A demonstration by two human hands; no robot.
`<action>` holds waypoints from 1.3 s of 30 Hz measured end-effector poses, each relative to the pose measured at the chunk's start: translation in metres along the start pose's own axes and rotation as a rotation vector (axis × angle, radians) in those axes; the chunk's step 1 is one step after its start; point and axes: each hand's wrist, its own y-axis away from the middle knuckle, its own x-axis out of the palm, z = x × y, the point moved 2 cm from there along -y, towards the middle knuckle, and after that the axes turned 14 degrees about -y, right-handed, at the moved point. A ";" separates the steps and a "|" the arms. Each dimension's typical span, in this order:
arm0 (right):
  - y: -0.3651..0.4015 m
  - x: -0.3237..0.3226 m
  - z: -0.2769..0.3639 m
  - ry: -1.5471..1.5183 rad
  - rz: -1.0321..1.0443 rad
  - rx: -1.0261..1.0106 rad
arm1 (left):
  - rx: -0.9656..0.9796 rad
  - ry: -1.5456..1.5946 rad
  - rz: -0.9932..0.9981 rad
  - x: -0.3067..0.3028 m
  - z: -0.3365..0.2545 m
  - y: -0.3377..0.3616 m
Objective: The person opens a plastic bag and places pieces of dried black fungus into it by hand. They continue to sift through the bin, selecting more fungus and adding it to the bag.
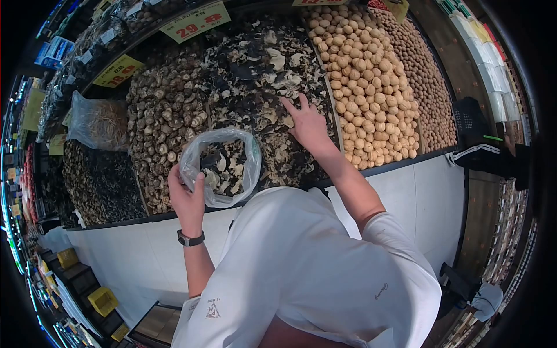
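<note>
A bag (253, 165) of thin, clear film sits near the front edge of the display, its mouth spread into a soft, crinkled ring. Frilled scraps of fungus (261, 87), some black and some pale grey, show within that ring, and the same curled, leathery-looking stuff spreads in a bed beyond the bag and to its right. The left hand (187, 197) grips the bag's left side, thumb and fingers closed on the slack film; a watch (190, 238) with a dark, squared face circles that wrist. The right hand (310, 124) is beyond the bag and to its right, over the fungus, unclenched, two fingers stretched forward and parted; from this angle I cannot tell whether the fingertips touch the scraps. Left of the bag lie mushrooms (165, 110), rounded, wrinkled caps mottled brown and cream. Farther left of it, tan, stringy strips bulge in a cloudy sack (87, 119). Well right of the bag, walnuts (368, 87) heap up as ridged tan globes, with smaller, browner nuts (420, 87) past them. Beyond the bag stands a flat, yellowish sign (195, 23) with red figures. On its near side, a white shirt (325, 272) falls in loose folds
</note>
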 end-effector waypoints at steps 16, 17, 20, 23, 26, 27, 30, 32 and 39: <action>0.009 0.001 -0.032 -0.155 0.064 -0.081 | -0.026 -0.023 0.008 -0.002 0.000 -0.001; 0.011 -0.004 -0.033 -0.226 0.069 -0.035 | -0.030 -0.022 0.006 -0.003 0.000 -0.001; 0.015 -0.023 -0.028 -0.385 0.075 0.059 | -0.026 -0.004 -0.002 -0.002 0.005 -0.001; 0.015 -0.042 -0.013 -0.656 0.060 0.045 | -0.078 0.000 0.048 -0.006 -0.005 -0.001; 0.015 -0.066 0.026 -0.988 0.111 -0.069 | -0.012 0.013 0.025 -0.005 -0.006 -0.002; 0.016 -0.074 0.045 -1.132 0.172 -0.114 | -0.017 0.006 0.019 -0.005 -0.006 -0.002; 0.017 -0.082 0.096 -1.084 0.320 -0.264 | -0.008 -0.036 0.015 -0.006 -0.009 -0.003; 0.017 -0.075 0.120 -1.069 0.423 -0.373 | 0.001 -0.006 0.012 -0.007 -0.009 -0.003; 0.019 -0.037 0.137 -0.774 0.319 -0.728 | -0.010 0.113 -0.004 -0.006 0.005 0.000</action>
